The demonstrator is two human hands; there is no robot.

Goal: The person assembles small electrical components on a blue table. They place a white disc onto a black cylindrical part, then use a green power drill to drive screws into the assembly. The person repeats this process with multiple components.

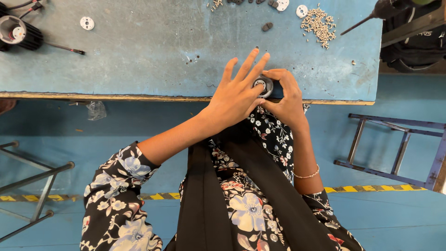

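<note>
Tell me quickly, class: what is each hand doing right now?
Left hand: open, fingers spread, thumb side resting on the round black part.
Right hand: closed around the round black part, holding it at the table edge.

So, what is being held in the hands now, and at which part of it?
A small round black part with a pale centre, at the table's near edge. The right hand grips its side; the left hand presses on top.

Bright, even daylight fills the view, with no hard glare. The worn blue table (139,56) shows a soft pale sheen toward its far left corner. Shadows are faint and short beneath the hands. Focus is sharp throughout; straight lines bend slightly near the edges.
</note>
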